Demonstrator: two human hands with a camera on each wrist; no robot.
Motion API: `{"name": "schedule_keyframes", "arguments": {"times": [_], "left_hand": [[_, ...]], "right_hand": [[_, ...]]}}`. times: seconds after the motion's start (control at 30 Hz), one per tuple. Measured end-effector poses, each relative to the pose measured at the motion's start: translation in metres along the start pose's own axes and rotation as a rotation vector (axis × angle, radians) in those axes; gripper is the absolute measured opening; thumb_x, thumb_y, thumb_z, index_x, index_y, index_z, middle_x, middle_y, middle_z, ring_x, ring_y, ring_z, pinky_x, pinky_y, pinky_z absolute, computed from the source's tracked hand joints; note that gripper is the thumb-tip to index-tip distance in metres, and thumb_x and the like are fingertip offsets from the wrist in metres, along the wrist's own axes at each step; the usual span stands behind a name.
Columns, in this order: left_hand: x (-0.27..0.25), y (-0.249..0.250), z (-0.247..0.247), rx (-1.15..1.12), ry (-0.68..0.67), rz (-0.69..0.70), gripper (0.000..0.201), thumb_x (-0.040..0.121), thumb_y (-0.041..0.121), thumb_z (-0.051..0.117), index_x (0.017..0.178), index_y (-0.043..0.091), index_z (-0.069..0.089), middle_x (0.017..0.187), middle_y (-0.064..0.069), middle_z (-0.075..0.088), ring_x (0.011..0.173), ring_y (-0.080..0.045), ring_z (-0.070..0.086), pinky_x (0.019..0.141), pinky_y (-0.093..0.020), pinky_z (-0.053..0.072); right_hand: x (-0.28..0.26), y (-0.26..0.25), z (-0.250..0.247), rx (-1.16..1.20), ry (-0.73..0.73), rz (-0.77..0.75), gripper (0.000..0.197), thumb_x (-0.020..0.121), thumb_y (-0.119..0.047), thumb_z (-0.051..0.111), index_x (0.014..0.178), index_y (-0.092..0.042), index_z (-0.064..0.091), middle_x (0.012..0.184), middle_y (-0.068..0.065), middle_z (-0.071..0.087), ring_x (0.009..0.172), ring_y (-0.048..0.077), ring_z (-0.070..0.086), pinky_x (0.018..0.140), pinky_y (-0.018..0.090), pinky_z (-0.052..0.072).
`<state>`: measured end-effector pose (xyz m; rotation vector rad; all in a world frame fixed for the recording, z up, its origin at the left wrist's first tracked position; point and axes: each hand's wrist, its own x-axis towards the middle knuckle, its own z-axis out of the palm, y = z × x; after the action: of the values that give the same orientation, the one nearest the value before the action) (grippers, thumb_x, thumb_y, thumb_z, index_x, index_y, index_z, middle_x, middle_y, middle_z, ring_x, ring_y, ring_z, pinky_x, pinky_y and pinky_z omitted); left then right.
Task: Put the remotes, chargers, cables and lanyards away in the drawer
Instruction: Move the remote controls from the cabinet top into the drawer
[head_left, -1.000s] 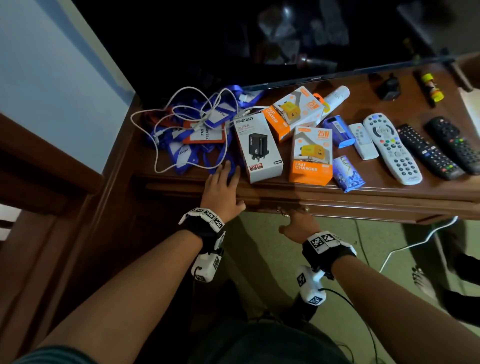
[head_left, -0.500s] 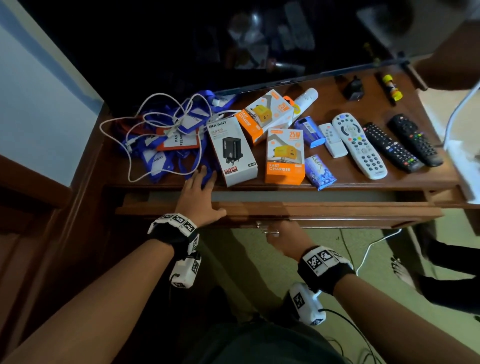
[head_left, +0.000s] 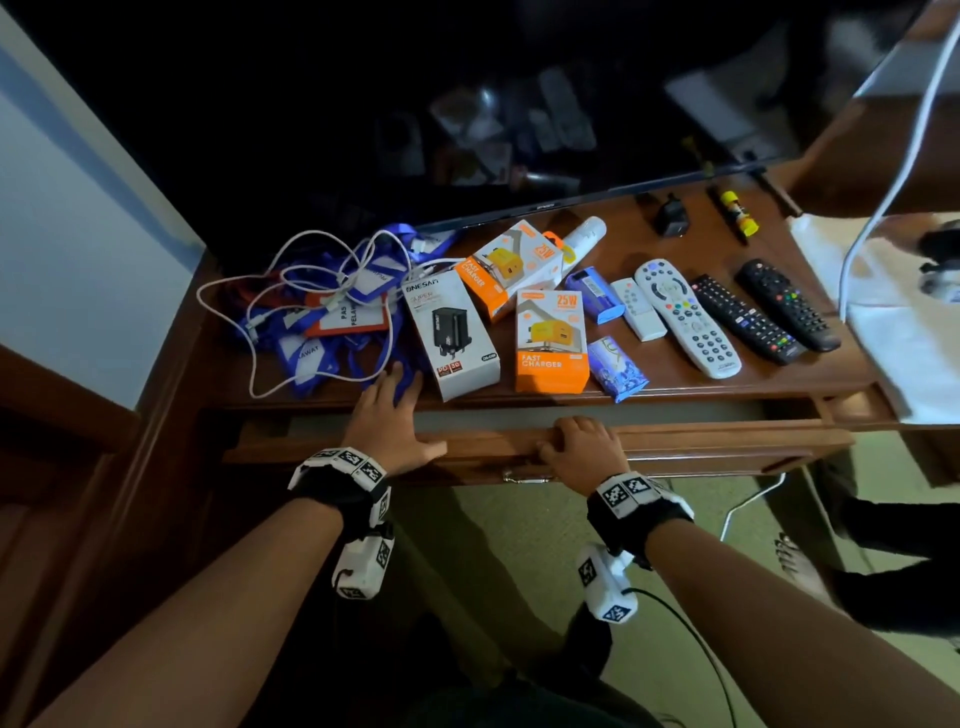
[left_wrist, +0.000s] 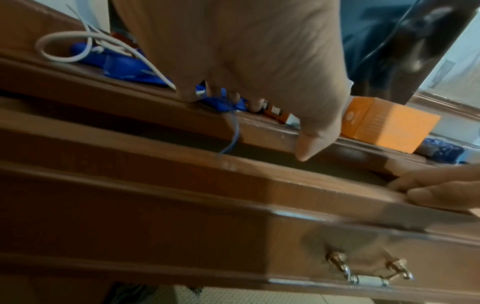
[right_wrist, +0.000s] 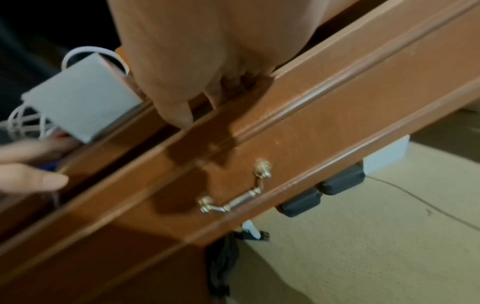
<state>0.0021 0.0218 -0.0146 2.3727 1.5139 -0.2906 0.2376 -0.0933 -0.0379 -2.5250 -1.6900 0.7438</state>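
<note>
The wooden drawer (head_left: 701, 448) stands partly pulled out under the table top. My right hand (head_left: 576, 447) grips the top edge of its front, fingers curled over it (right_wrist: 228, 86), just above the metal handle (right_wrist: 233, 202). My left hand (head_left: 392, 410) rests flat on the table edge, its fingertips (left_wrist: 187, 96) beside the blue lanyards (head_left: 337, 322) and the tangled white cable (head_left: 260, 312). On the top lie a white charger box (head_left: 451, 332), two orange ones (head_left: 551, 340) (head_left: 511, 267), two white remotes (head_left: 685, 317) (head_left: 638, 309) and two black remotes (head_left: 745, 317) (head_left: 789, 304).
A dark TV screen (head_left: 519, 130) stands along the back of the table. A black adapter (head_left: 671, 215), a yellow-capped stick (head_left: 737, 210), a white can (head_left: 584, 239) and two blue packets (head_left: 617, 369) also lie there. White cloth (head_left: 904, 332) covers the right end. Another person's foot (head_left: 800, 566) is on the floor.
The drawer has slid out toward me. My right hand has left the handle and now holds the drawer front's top edge. My left hand has stayed on the table edge.
</note>
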Motion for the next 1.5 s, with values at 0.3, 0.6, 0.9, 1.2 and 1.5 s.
{"name": "schedule_keyframes", "arguments": {"times": [0.3,0.6,0.9,1.2,1.5], "left_hand": [[0.004,0.001,-0.001,-0.061,-0.005,-0.022,0.097,0.079,0.066,0.055,0.153,0.027,0.005,0.16,-0.002,-0.009,0.146,-0.027,-0.005,0.119,-0.04,0.009],[0.005,-0.002,0.011,0.063,0.071,0.021,0.1,0.079,0.057,0.062,0.152,0.021,0.003,0.16,-0.01,-0.007,0.145,-0.032,-0.001,0.118,-0.04,0.009],[0.003,-0.004,0.018,0.067,0.068,0.033,0.104,0.078,0.057,0.063,0.152,0.02,-0.002,0.159,-0.01,-0.014,0.146,-0.029,-0.008,0.118,-0.041,0.004],[0.002,-0.011,-0.031,-0.309,0.06,0.047,0.06,0.082,0.033,0.066,0.136,0.016,0.047,0.145,-0.013,0.037,0.133,-0.03,0.036,0.108,-0.04,0.033],[-0.021,0.077,-0.08,-0.396,0.3,0.214,0.02,0.085,0.027,0.063,0.102,0.018,0.068,0.106,-0.003,0.063,0.097,-0.022,0.058,0.087,-0.037,0.048]], "right_hand": [[-0.011,0.002,-0.004,-0.048,-0.096,0.06,0.049,0.085,-0.057,0.045,0.09,-0.015,0.069,0.1,0.01,0.067,0.095,0.028,0.06,0.076,0.032,0.045],[-0.061,0.009,0.014,0.018,-0.444,0.131,0.035,0.078,-0.044,0.059,0.061,-0.014,0.066,0.064,-0.002,0.066,0.068,0.018,0.065,0.073,0.027,0.054],[-0.096,0.022,0.036,0.147,-0.592,0.236,0.039,0.092,-0.038,0.053,0.085,-0.005,0.072,0.061,0.0,0.069,0.036,0.003,0.057,0.052,0.02,0.048],[-0.089,0.033,-0.023,0.487,-0.275,0.286,0.03,0.093,-0.03,0.049,0.093,-0.005,0.065,0.081,0.006,0.074,0.067,0.023,0.067,0.062,0.027,0.049],[-0.073,0.082,-0.107,0.719,0.089,0.208,0.02,0.091,-0.022,0.057,0.076,-0.011,0.066,0.071,0.004,0.072,0.055,0.018,0.061,0.056,0.025,0.045]]}}
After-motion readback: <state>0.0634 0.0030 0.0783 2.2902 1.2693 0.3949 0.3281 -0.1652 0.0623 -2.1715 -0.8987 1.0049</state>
